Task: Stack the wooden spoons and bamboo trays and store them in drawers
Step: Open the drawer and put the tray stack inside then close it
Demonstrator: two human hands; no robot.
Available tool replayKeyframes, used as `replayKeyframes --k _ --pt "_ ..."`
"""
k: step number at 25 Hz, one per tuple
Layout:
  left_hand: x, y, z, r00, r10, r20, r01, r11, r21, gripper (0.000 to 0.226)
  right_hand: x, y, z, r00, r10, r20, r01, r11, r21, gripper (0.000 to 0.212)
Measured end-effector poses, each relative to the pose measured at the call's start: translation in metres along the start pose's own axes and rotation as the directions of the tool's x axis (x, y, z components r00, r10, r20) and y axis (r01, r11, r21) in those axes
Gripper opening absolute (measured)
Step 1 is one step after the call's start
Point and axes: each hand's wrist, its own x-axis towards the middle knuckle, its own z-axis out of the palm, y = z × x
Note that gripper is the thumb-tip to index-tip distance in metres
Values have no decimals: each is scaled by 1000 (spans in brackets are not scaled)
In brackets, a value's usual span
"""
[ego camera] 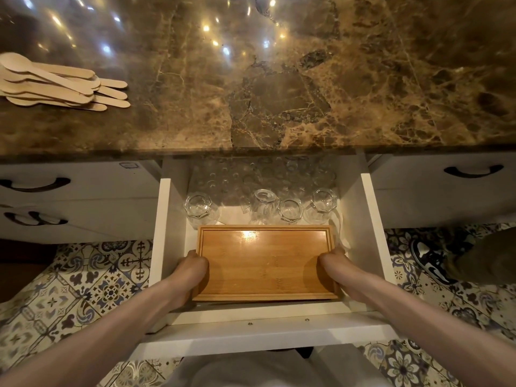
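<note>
A bamboo tray (pixel 264 261) lies flat inside the open white drawer (pixel 163 233) below the counter edge. It may be a stack, but only the top tray shows. My left hand (pixel 191 272) grips its left short side and my right hand (pixel 333 265) grips its right short side, fingers curled under the rims. A pile of several wooden spoons (pixel 55 83) lies on the brown marble counter (pixel 279 79) at the far left, handles pointing right.
Several upturned clear glasses (pixel 262 205) stand in the back of the drawer, just behind the tray. Closed white drawers with dark handles (pixel 36 185) (pixel 473 171) flank it. A shoe (pixel 430 261) of another person rests on the patterned tile floor at right.
</note>
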Motion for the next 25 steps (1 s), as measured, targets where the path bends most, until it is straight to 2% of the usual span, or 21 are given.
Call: replayKeyframes --k 2,11,15,19,21,22,24,25 --pt "-7 4 0 999 -2 38 2 1000 -17 31 -2 -3 -2 999 -7 41 9 999 -43 54" --pt "-26 18 -8 991 4 132 8 996 -92 7 4 1 -8 995 -16 94 19 999 -37 61" --pt "-35 22 -13 989 65 130 -52 994 -100 27 1 1 -5 997 -18 74 19 1000 -12 66" --pt "-46 21 -21 979 134 151 -117 986 -120 37 -10 -1 -12 995 -72 64 77 995 -67 58" --pt "-58 18 -28 968 223 116 -207 969 -135 45 -26 -2 -25 981 -186 57 190 979 -71 56" --pt "-66 14 -32 947 311 77 -302 947 -108 52 -37 -2 -32 960 -277 26 278 959 -53 57" --pt "-86 4 -41 856 517 0 -517 856 -19 55 -66 -3 -42 881 -462 -97 468 883 44 54" --pt "-99 0 -43 783 622 -21 -620 783 49 53 -81 -2 -44 834 -521 -179 544 831 115 47"
